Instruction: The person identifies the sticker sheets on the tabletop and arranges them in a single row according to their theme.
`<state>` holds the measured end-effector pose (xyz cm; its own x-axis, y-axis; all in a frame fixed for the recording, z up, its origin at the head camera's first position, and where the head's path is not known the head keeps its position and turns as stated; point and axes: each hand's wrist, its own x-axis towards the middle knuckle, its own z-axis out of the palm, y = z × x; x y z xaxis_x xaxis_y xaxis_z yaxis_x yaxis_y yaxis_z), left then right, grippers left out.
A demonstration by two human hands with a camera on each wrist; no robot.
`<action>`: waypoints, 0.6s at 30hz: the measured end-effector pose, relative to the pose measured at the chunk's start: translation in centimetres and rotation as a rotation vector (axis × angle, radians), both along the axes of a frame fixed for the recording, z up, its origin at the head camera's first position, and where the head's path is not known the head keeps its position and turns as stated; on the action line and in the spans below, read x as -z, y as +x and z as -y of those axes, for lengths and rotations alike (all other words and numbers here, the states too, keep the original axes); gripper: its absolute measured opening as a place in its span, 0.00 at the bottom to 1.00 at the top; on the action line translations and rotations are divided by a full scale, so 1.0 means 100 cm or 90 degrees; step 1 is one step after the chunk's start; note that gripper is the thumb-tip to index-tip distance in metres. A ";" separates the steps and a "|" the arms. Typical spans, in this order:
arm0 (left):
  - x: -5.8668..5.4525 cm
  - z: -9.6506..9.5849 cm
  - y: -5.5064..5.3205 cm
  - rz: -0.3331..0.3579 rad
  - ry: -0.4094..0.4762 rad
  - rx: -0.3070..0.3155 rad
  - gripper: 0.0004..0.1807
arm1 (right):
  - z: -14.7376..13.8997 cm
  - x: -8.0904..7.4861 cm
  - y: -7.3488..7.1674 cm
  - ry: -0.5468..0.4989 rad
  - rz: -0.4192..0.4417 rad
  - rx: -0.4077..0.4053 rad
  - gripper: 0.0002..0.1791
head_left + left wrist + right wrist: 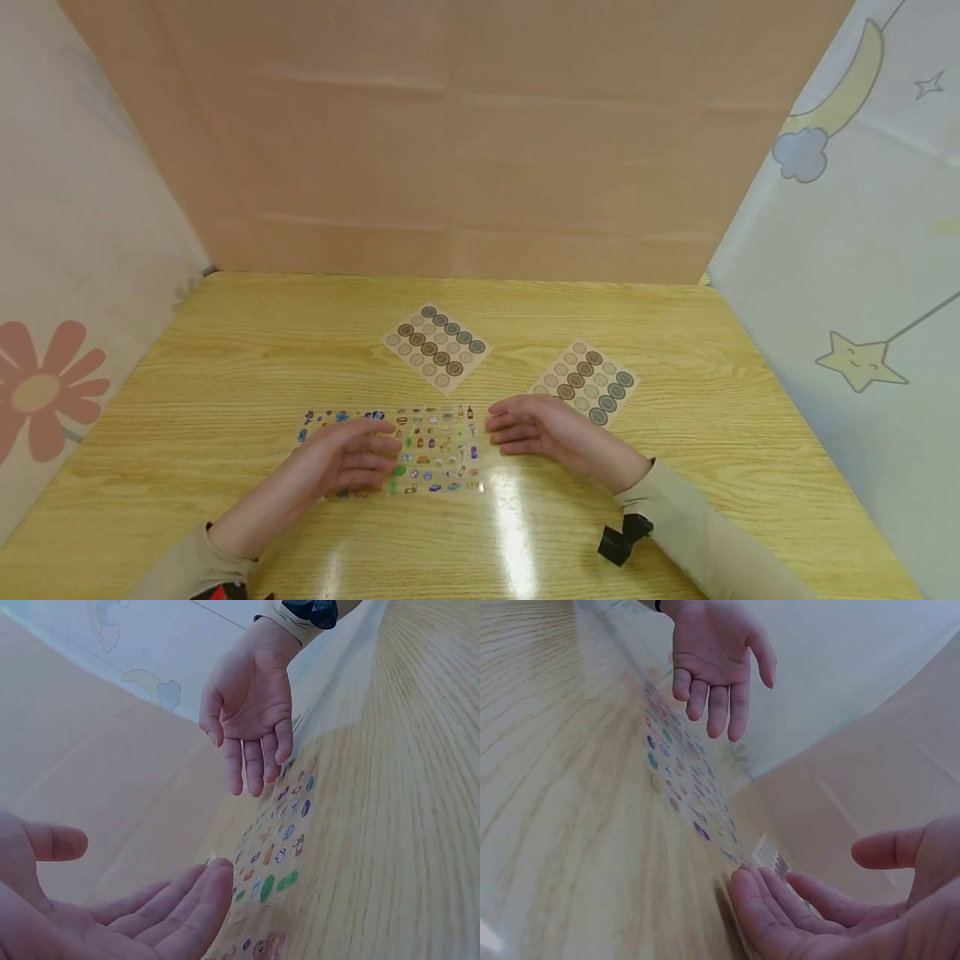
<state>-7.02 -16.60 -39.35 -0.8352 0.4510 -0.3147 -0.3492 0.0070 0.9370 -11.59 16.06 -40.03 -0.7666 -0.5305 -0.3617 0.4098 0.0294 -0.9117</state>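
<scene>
Left hand (pixel 352 458): lower left of centre in the head view, over the clear sheet, fingers loosely extended.
Right hand (pixel 551 429): lower right of centre, just beyond the sheet's right end, fingers loosely extended, palm facing the other hand.
Clear sheet (pixel 442 454): low centre, flat on the table (pixel 420 550), covered in small coloured pictures.
Coin sheets: one at centre (pixel 438 346), one right of centre (pixel 585 379), partly behind the right hand.
</scene>
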 end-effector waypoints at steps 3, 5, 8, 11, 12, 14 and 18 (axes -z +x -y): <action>-0.001 -0.003 -0.005 -0.022 0.015 0.008 0.33 | -0.003 -0.002 -0.004 -0.017 -0.011 -0.001 0.27; -0.001 -0.005 -0.008 -0.029 0.024 0.005 0.33 | -0.005 -0.004 -0.007 -0.018 -0.021 0.006 0.27; -0.003 -0.006 -0.013 -0.032 0.047 -0.007 0.31 | -0.008 -0.008 -0.011 -0.017 -0.025 0.021 0.27; -0.005 -0.007 -0.017 -0.049 0.069 -0.009 0.31 | -0.012 -0.011 -0.016 -0.026 -0.013 0.044 0.26; -0.006 -0.007 -0.018 -0.057 0.074 -0.008 0.30 | -0.014 -0.012 -0.017 -0.028 -0.012 0.047 0.27; -0.008 -0.007 -0.021 -0.072 0.077 -0.009 0.30 | -0.018 -0.013 -0.020 -0.028 -0.011 0.055 0.26; -0.010 -0.007 -0.024 -0.081 0.072 -0.007 0.29 | -0.025 -0.012 -0.024 -0.018 -0.011 0.064 0.26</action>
<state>-9.41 -15.87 -38.34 -0.8702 0.4681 -0.1539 -0.2270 -0.1036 0.9684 -14.00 18.56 -38.87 -0.8228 -0.4600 -0.3337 0.3931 -0.0367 -0.9187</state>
